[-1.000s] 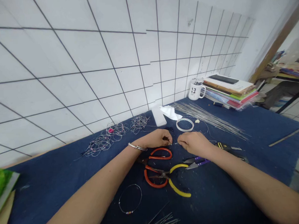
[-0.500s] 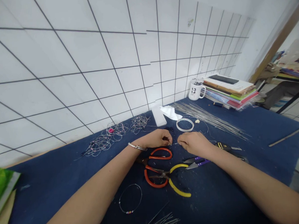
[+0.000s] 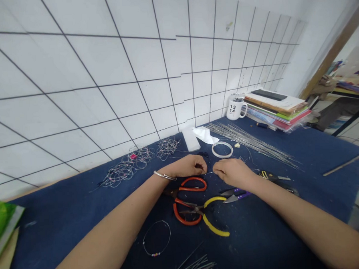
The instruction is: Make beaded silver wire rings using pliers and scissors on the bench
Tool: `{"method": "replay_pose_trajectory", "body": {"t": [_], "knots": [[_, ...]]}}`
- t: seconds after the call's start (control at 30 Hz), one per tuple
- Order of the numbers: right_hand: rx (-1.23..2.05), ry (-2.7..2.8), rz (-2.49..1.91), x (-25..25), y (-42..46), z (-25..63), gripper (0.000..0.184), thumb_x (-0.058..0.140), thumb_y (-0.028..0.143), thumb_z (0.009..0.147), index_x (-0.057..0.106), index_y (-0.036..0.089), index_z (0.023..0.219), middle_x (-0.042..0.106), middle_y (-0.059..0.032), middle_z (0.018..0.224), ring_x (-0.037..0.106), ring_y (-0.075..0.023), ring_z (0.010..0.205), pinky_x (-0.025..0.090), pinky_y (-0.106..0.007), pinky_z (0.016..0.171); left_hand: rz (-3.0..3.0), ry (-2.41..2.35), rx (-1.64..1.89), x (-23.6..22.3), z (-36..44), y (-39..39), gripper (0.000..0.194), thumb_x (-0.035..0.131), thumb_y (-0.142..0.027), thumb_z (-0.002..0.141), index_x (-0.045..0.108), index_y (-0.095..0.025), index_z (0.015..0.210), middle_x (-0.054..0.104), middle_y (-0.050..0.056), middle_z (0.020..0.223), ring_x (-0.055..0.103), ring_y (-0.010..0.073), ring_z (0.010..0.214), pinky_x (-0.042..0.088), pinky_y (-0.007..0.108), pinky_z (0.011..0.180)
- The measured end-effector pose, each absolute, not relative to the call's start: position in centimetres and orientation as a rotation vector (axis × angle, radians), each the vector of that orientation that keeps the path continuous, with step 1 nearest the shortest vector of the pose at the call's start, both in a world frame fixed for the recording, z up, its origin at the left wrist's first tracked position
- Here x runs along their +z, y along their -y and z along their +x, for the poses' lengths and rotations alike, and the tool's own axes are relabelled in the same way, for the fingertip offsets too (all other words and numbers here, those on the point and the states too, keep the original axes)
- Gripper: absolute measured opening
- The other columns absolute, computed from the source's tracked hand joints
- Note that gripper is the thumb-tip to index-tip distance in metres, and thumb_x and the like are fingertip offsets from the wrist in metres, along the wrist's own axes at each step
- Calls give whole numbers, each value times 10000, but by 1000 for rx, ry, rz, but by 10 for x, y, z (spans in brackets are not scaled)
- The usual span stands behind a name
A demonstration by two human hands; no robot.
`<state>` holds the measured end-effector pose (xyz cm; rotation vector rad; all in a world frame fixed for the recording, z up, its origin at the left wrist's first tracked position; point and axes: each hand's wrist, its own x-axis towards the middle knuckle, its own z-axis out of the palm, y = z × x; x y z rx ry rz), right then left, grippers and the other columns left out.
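A thin wire [image 3: 210,172] stretches across the short gap between my two pinched hands. My left hand [image 3: 194,166], below a silver bangle on the wrist, is closed on the wire's left end. On its other end my right hand [image 3: 231,171] is closed too; the fingertips hide what lies between them. Just under my left hand lie red-handled scissors [image 3: 188,220], touching yellow-handled pliers [image 3: 216,229]. Purple thread snips [image 3: 238,195] rest beneath my right hand. Nearer to me, a wire loop with small beads [image 3: 155,254] lies on the blue cloth [image 3: 81,212].
Tangled beaded wire loops [image 3: 124,167] lie by the tiled wall, left of a white box [image 3: 191,140]. A white ring coil [image 3: 222,150], straight wires [image 3: 255,144], a mug [image 3: 236,108] and stacked papers [image 3: 277,107] stand behind. A box cutter [image 3: 268,175] is at right, cut wires [image 3: 192,268] in front.
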<state>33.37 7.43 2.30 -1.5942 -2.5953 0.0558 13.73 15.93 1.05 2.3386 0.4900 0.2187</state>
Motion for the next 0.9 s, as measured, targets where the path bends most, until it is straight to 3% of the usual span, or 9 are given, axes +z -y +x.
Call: {"method": "replay_pose_trajectory", "body": {"t": [0.9], "knots": [[86,2603,-1608,26,-71,332,163,414,234,820,577,227,827,608,-9,813,536,-131,704,251,-228,559,2298,-494,179,10,135,-161,227,494,-79,669,637,-149,831,607,10,810,541,89,685,396,175,611]]}}
